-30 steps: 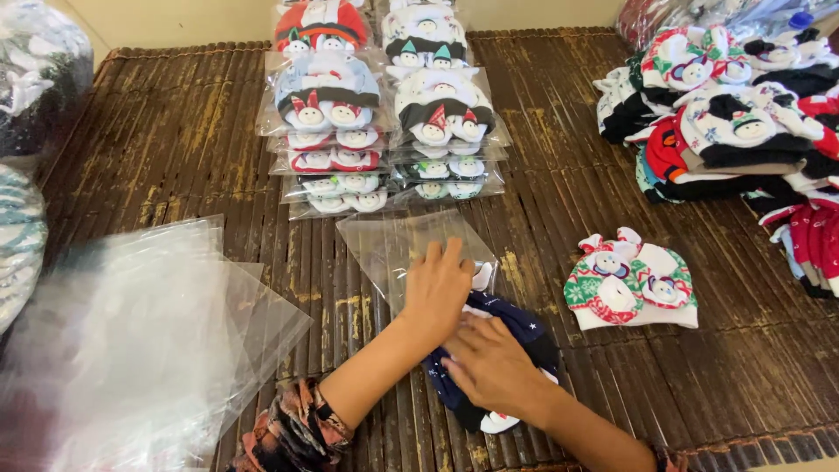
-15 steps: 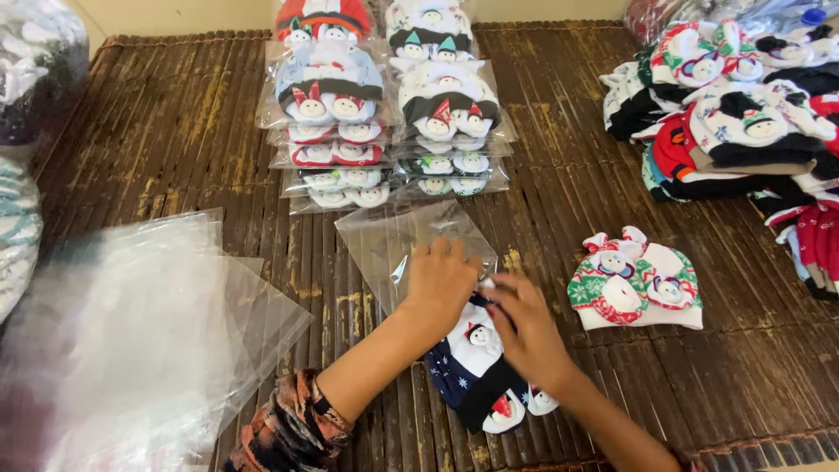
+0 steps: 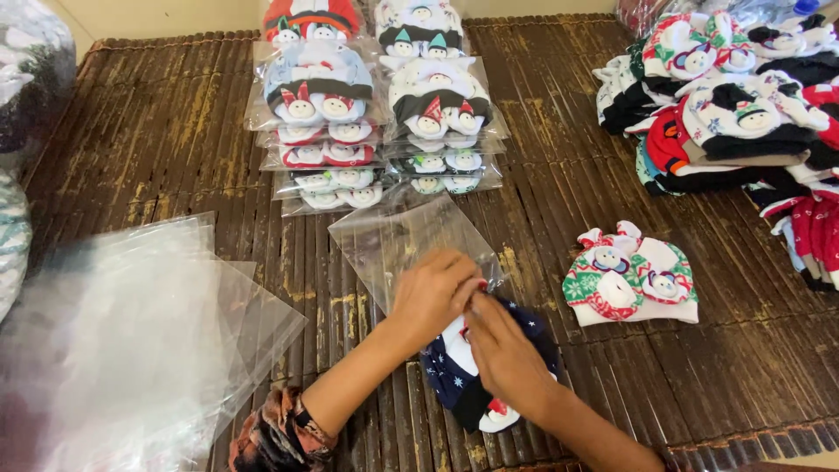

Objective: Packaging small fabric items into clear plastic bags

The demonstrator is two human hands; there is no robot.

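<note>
Your left hand [image 3: 433, 293] and right hand [image 3: 502, 354] both pinch navy snowman-print fabric hat [image 3: 459, 385] at mouth of clear plastic bag [image 3: 406, 236]. Risk, judged: thin bag mouth folds shut, hat snags.

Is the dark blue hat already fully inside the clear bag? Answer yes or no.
No: most of the dark blue hat lies outside the clear bag, under both hands at its opening.

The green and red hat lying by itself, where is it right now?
In the head view, the green and red hat lies on the slatted mat, right of both hands, below the loose hat pile.
</note>
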